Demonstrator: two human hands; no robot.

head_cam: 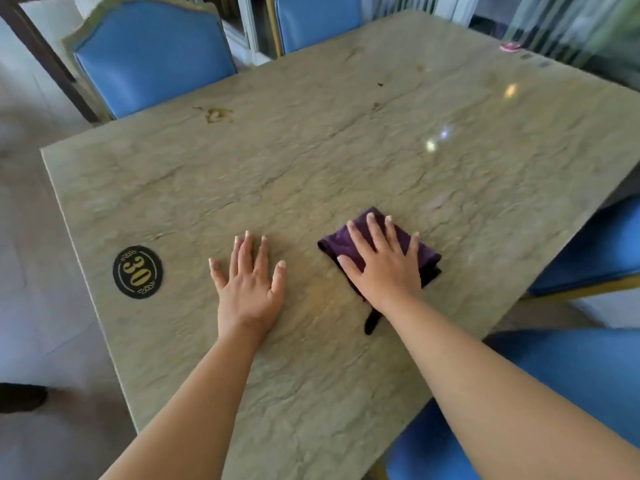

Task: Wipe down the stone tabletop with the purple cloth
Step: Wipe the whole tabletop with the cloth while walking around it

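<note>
A folded purple cloth [429, 255] lies on the beige stone tabletop [311, 174], right of centre and near me. My right hand [382, 259] presses flat on the cloth with fingers spread, covering most of it. My left hand [247, 282] rests flat on the bare stone to the cloth's left, fingers apart and holding nothing. A brown ring-shaped stain [217, 115] marks the far left of the top. Smaller dark specks [380, 84] lie further back.
A black oval plaque reading 30 [137, 272] is fixed near the table's left edge. Blue padded chairs stand at the far side [152, 57], [317, 20] and at the right [595, 251], [571, 368]. A small pink object [510, 46] sits at the far right corner.
</note>
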